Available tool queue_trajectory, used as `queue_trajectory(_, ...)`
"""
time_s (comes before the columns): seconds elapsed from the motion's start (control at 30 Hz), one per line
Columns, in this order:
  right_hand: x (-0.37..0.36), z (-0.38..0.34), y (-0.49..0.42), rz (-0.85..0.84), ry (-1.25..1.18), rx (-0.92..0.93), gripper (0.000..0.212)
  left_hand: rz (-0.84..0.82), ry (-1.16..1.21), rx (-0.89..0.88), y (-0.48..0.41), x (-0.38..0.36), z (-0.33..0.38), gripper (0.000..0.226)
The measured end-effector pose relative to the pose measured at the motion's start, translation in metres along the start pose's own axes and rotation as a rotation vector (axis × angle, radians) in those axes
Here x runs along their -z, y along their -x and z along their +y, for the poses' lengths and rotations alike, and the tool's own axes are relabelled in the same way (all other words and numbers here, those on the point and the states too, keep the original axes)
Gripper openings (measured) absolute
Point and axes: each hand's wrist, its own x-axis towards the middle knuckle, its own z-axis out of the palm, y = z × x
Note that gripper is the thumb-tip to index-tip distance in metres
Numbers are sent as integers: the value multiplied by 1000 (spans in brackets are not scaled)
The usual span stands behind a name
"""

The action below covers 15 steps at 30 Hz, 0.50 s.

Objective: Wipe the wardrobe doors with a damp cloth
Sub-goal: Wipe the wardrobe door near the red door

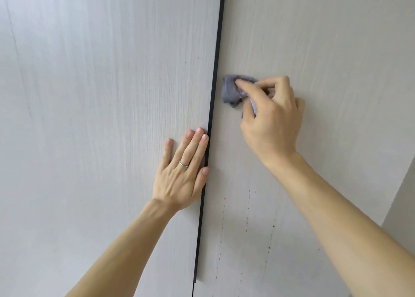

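Cloth (231,92) is a small grey-purple wad, bunched up, pressed vs. the right door (314,38) just beside that door's left edge. My right hand (269,121) grips it: index finger (247,86) stretched over the top of the wad, thumb under it, other fingers curled in w/ more cloth tucked in the palm. A bit of fabric sticks out left of my fingertips, near the dark gap (215,72) btw. the two doors but not over it.

My left hand (182,175) holds nothing. It lies flat on the left door (89,94), fingers straight & close together, pointing up, palm on the panel. Index finger & thumb run right along the door's right edge, at the gap line. Thin silver ring (183,163) on the ring finger. This hand sits lower than the cloth, on the other side of the gap.

Both doors: pale grey-white wood grain, matte, closed, w/ the black strip running top to bottom btw. them, slanted in the view. The lower part of the right door, below my right wrist, has dark specks (247,220) in loose vertical trails. Both forearms are bare, coming in from the bottom. Far right, low: a plain grey surface (402,206) past the right door's edge; can't tell if it's wall or side panel.
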Motion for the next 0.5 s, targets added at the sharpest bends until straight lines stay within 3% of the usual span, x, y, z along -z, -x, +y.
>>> queue_trajectory(0.2, -21, -10, 7, 72, -92, -37, 39, 46, 19, 7, 2, -1, -1, 59)
queue_trajectory(0.5, -15, 6, 162, -52, -8, 171, 39, -24, 78, 107, 20, 3, 3, 59)
